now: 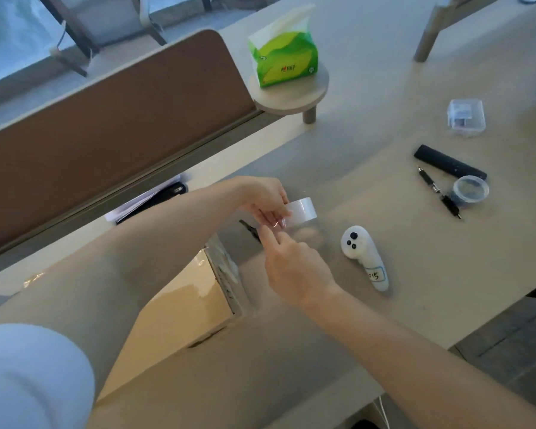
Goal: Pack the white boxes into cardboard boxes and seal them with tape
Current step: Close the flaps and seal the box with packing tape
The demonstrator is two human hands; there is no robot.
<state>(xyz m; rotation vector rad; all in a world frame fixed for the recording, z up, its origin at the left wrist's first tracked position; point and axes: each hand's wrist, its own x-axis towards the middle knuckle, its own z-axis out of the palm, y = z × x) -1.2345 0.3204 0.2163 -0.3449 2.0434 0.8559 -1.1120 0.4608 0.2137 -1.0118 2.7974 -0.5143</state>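
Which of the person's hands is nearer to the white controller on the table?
Right. The right hand is beside the white controller, not touching it. The left hand is farther off, beyond the right hand, holding the tape roll.

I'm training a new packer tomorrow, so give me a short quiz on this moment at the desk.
1. True or false: the left hand holds the tape roll.
2. Which lies nearest the right hand? A. tissue pack B. white controller C. clear case
3. Fill in: the cardboard box lies under the left ____.
Key: 1 true; 2 B; 3 forearm.
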